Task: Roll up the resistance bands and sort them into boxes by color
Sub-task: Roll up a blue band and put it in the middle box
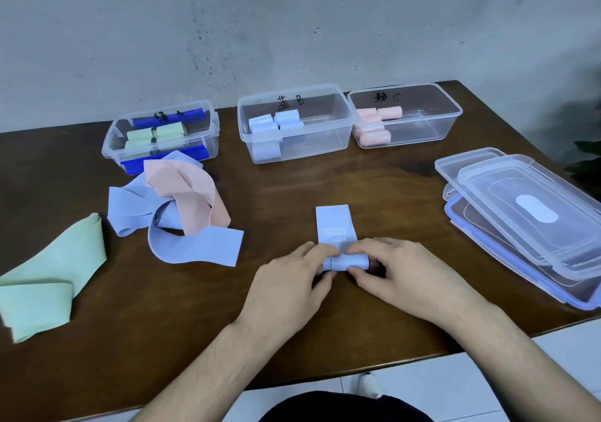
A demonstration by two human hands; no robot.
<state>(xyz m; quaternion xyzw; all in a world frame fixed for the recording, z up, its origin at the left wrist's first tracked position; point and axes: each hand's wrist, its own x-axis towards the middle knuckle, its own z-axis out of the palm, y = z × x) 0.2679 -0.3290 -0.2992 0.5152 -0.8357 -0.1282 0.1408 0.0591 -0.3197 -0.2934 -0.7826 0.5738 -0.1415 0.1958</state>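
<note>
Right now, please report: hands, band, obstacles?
Left hand and right hand rolling light blue elastic band. Half rolled. Path to middle clear plastic box open.

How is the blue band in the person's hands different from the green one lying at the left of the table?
The blue band is partly rolled, its near end wound into a tight cylinder between the left hand and right hand; the green band lies loose, folded, untouched. The blue one's flat part shows a printed label; none shows on the green. Both are flat bands on the table.
</note>
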